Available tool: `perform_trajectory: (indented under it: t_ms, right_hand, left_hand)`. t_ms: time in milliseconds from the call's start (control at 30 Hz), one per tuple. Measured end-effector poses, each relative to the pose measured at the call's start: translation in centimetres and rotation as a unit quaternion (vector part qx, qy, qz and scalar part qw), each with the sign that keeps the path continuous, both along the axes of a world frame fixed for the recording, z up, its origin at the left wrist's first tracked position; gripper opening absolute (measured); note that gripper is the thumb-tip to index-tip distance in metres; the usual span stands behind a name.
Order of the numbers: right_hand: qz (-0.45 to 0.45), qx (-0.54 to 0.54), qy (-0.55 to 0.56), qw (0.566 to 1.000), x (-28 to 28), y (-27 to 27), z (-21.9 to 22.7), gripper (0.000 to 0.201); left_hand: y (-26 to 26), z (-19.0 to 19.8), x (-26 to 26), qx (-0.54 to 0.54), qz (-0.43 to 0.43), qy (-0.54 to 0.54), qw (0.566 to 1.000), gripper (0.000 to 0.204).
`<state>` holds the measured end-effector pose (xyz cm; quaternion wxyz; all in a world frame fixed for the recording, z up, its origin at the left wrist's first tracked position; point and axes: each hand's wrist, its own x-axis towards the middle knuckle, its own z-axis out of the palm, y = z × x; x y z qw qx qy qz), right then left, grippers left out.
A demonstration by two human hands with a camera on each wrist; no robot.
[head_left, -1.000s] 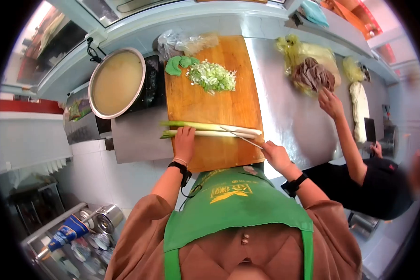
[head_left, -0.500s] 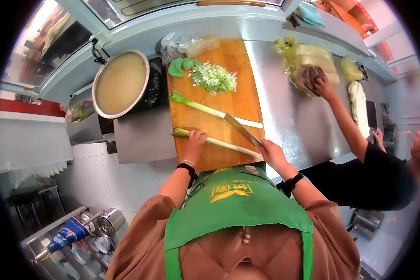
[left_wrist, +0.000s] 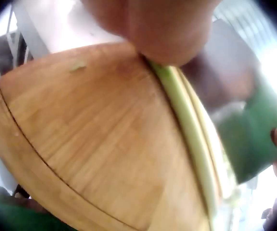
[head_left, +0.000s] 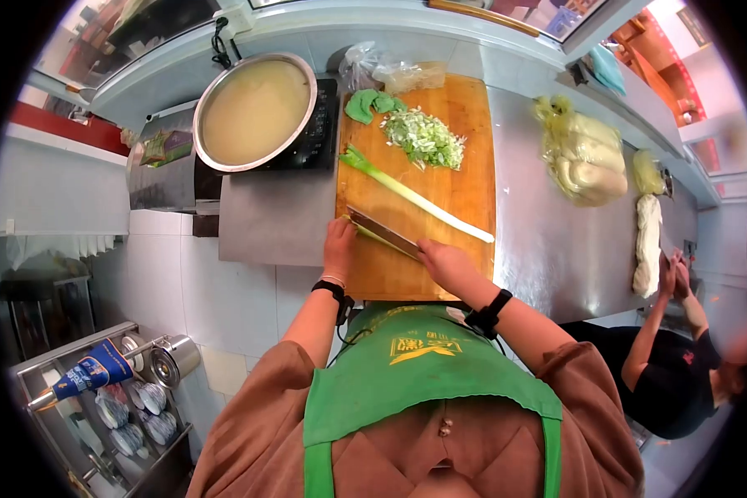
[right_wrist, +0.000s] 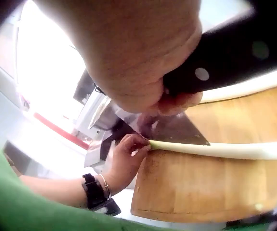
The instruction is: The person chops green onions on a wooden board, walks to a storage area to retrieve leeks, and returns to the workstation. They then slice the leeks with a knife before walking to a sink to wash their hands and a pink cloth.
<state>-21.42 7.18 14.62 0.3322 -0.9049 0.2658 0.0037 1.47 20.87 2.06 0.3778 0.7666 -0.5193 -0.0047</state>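
At the left edge of the wooden cutting board (head_left: pixel 465 274), my left hand (head_left: pixel 339 245) pinches the green end of a leek (right_wrist: pixel 244 150). My right hand (head_left: pixel 450 267) grips the black handle (right_wrist: pixel 225 60) of a broad-bladed kitchen knife (head_left: pixel 383 232). The blade slants across the leek, its far end close to my left fingers, and covers part of the leek in the head view. A second leek (head_left: pixel 423 199) lies diagonally farther up the board, white end to the right. Beyond it sits a pile of chopped leek (head_left: pixel 425 141) beside a crumpled green cloth (head_left: pixel 363 106).
A wide pot of cloudy liquid (head_left: pixel 256 112) stands on a black cooker (head_left: pixel 322 120) left of the board. To the right, a yellow plastic bag of dough (head_left: pixel 588 162) and a long dough roll (head_left: pixel 647 245) lie on the steel counter (head_left: pixel 523 224). Another person (head_left: pixel 672 365) stands there.
The two leeks, side by side earlier, are apart. The knife and my left hand have shifted to the near leek's green end. The brown cloth is gone from the dough bag as the other person draws back.
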Motion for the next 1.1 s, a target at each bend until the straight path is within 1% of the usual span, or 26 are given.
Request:
perform_trajectory:
  t_ms: [100,167,233,300,367,433,500,567,600,667,700,767,800,867,900,967,1067,1100]
  right_hand:
    - [0.035,-0.018,-0.004,0.999,1.4,-0.4,-0.6,0.015]
    - [0.069,-0.045,0.038,0.996,2.1,-1.0,-0.7,0.012]
    - [0.086,-0.044,0.059,0.994,2.7,-1.5,-0.7,0.011]
    - [0.101,-0.043,0.079,0.991,3.3,-1.8,-0.7,0.012]
    - [0.117,-0.044,0.027,0.992,4.1,-1.6,-1.1,0.015]
    - [0.127,-0.054,0.025,0.990,5.4,-1.0,-1.9,0.016]
    - [0.138,-0.066,0.021,0.988,6.4,-0.9,-2.5,0.017]
    - [0.124,-0.020,0.137,0.982,6.2,-0.9,-1.7,0.012]
    - [0.123,-0.021,0.142,0.982,5.3,-0.9,-1.8,0.012]
    - [0.101,-0.014,0.025,0.994,2.5,-1.1,-2.3,0.014]
    - [0.099,-0.015,0.028,0.995,0.9,-1.2,-2.3,0.014]
    - [0.088,-0.028,0.118,0.989,-2.3,-1.5,-1.7,0.024]
    - [0.087,-0.027,0.121,0.988,-4.0,-1.5,-1.3,0.024]
    - [0.083,-0.040,0.171,0.981,-7.1,-1.5,0.2,0.028]
    - [0.079,-0.040,0.175,0.981,-8.7,-1.5,0.5,0.028]
    - [0.094,-0.056,0.229,0.967,-11.7,-1.3,0.7,0.029]
    - [0.089,-0.081,0.234,0.965,-15.5,-0.9,0.6,0.029]
    - [0.103,-0.100,0.225,0.964,-16.5,-0.7,0.4,0.026]
  left_hand:
    - [0.3,-0.1,-0.1,-0.009,-0.006,0.010,1.000,0.025]
    - [0.5,-0.5,-0.3,-0.014,0.002,0.010,1.000,0.025]
    - [0.6,-0.6,-0.3,-0.017,0.009,0.007,1.000,0.026]
    - [0.4,-0.4,-0.3,-0.033,0.010,0.031,0.999,0.021]
    - [0.3,-0.2,-0.3,-0.036,0.014,0.021,0.999,0.021]
    - [0.4,-0.4,-0.4,-0.039,0.016,0.012,0.999,0.022]
    - [0.5,-1.0,-0.3,-0.010,0.019,0.018,1.000,0.021]
    - [0.6,-0.8,-0.3,-0.014,0.018,0.015,1.000,0.020]
    - [0.4,-0.7,-0.4,-0.020,0.021,0.007,1.000,0.018]
    - [0.2,-0.3,-0.6,-0.022,0.029,0.017,0.999,0.017]
    - [0.2,-0.1,-0.7,-0.022,0.040,0.024,0.999,0.015]
    - [0.1,-0.4,-0.5,-0.020,0.032,0.015,0.999,0.013]
    - [0.2,-0.6,-0.5,-0.016,0.026,0.004,1.000,0.012]
    - [0.1,-0.7,-0.5,-0.020,0.027,-0.008,0.999,0.010]
    - [0.0,-0.7,-0.5,-0.022,0.031,-0.023,0.999,0.009]
    - [0.1,-0.6,-0.6,-0.021,0.027,-0.017,0.999,0.007]
    - [0.0,-0.4,-0.5,-0.015,0.024,-0.014,0.999,0.005]
    - [0.0,-0.3,-0.5,-0.011,0.023,-0.015,1.000,0.005]
